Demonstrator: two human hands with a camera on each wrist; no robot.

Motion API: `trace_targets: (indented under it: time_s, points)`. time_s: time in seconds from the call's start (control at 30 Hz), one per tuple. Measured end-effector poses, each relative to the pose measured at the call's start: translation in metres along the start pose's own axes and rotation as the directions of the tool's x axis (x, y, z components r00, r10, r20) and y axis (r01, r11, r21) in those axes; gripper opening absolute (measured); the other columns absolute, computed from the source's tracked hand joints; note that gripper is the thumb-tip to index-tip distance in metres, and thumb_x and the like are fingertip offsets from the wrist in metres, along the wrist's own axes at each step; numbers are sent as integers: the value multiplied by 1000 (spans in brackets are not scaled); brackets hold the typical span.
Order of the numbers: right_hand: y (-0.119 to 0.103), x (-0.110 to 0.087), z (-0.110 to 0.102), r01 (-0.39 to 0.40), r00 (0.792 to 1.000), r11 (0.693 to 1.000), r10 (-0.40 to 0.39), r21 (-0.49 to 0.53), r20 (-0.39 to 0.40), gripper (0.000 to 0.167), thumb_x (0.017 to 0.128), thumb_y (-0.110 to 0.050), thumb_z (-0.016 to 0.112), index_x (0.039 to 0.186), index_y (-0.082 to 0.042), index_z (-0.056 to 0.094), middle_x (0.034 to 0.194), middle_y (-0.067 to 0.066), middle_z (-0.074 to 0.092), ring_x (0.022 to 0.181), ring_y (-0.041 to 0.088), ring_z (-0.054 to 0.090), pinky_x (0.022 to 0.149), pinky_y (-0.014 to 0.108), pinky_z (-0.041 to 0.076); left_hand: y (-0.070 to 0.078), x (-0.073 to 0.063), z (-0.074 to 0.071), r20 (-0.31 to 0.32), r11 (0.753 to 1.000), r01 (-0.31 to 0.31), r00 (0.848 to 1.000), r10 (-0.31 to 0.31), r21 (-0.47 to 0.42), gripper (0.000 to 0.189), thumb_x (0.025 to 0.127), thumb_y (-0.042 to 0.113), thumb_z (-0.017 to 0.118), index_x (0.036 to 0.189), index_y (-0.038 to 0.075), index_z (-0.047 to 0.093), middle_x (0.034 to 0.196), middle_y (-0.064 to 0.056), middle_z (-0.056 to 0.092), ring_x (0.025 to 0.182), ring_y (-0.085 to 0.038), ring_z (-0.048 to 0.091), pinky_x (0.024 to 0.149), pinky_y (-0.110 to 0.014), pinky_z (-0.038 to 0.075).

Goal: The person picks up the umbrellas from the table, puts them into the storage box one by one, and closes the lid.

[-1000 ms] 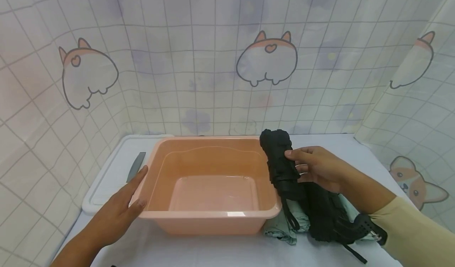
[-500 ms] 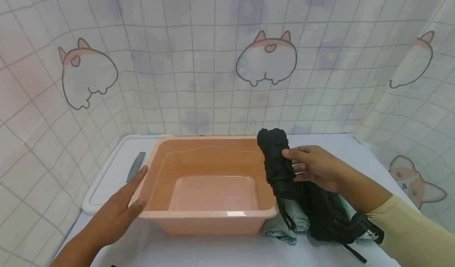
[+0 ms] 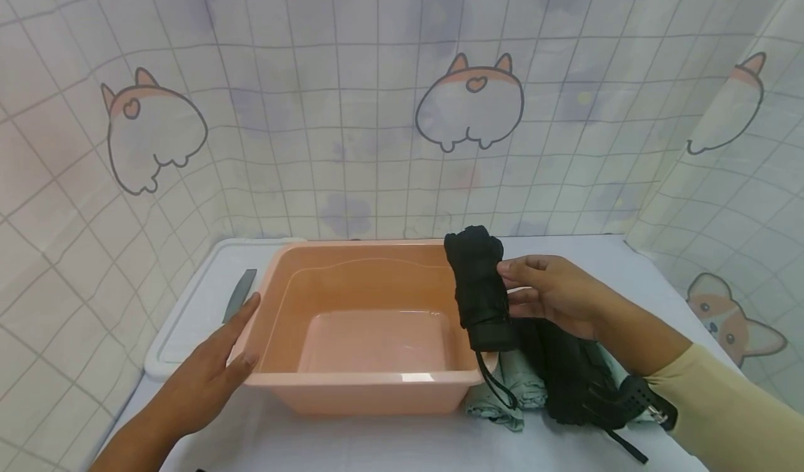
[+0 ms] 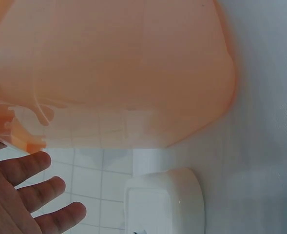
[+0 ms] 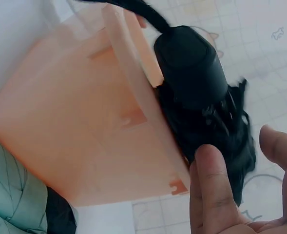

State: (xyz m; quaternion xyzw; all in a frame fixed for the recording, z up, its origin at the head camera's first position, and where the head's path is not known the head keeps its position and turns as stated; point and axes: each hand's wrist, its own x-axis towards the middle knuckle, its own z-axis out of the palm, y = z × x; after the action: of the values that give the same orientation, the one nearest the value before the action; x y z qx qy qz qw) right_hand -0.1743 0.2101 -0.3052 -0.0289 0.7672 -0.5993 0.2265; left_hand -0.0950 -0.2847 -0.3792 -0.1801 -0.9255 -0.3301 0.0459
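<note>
My left hand [image 3: 204, 381] rests with spread fingers at the left rim of a peach plastic basin [image 3: 352, 381]; in the left wrist view its fingers [image 4: 48, 187] reach out below the basin wall. At the basin's right rim is a folded black umbrella [image 3: 479, 283], its handle end toward me and a wrist loop [image 3: 493, 385] hanging down. My right hand [image 3: 553, 294] is close against its right side. In the right wrist view the fingertips overlap the umbrella, while the thumb [image 5: 277, 146] stands a little apart from it. The umbrella looks slightly blurred there.
A folded green cloth [image 3: 496, 406] and a black fabric bundle [image 3: 568, 381] lie right of the basin, under my right forearm. A white board [image 3: 195, 318] with a grey blade-like piece [image 3: 240, 295] lies on the left. A patterned tile-print sheet [image 3: 352, 109] surrounds the table.
The umbrella has moved left over the basin's right rim and turned, so its handle end faces me more. My right hand has shifted slightly left; the left hand has stayed put.
</note>
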Motion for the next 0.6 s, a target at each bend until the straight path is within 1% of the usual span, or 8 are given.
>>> trace_targets:
  time_s: [0.1, 0.23, 0.33, 0.47, 0.6]
  points:
    - [0, 0, 0, 6, 1000, 1000, -6, 16, -2, 72, 102, -41, 64, 149, 7, 39, 144, 26, 48, 120, 34, 62, 96, 37, 54, 0, 0, 0, 1, 1000, -5, 1000, 5, -5, 68, 108, 31, 48, 166, 33, 11, 169, -1, 18, 147, -49, 26, 103, -77, 28]
    - [3, 0, 1, 4, 1000, 1000, -4, 22, -15, 65, 104, -38, 61, 147, 7, 41, 141, 26, 51, 113, 30, 66, 93, 37, 55, 0, 1, 0, 0, 1000, -11, 1000, 11, -2, 69, 108, 31, 49, 166, 32, 11, 170, -1, 18, 147, -49, 27, 103, -77, 28]
    - [4, 0, 1, -4, 999, 1000, 5, 25, -32, 66, 103, -37, 63, 148, 7, 40, 143, 27, 51, 110, 29, 67, 92, 37, 56, 0, 1, 0, -2, 1000, -16, 1000, 16, 2, 69, 108, 30, 48, 166, 32, 11, 170, -1, 18, 147, -49, 27, 104, -77, 28]
    - [8, -1, -1, -16, 998, 999, 18, 34, -55, 67, 102, -35, 64, 148, 6, 40, 144, 27, 49, 110, 30, 66, 92, 37, 56, 0, 0, 0, -6, 1000, -18, 1000, 18, 2, 68, 109, 31, 48, 166, 31, 11, 170, -1, 18, 147, -49, 26, 104, -77, 28]
    - [13, -1, -6, -17, 997, 1000, 18, 17, -71, 69, 102, -37, 65, 148, 6, 40, 144, 27, 48, 110, 32, 65, 91, 37, 57, 0, 0, 0, -14, 1000, -16, 1000, 16, -1, 68, 109, 31, 48, 166, 32, 12, 170, -1, 18, 147, -50, 26, 103, -78, 27]
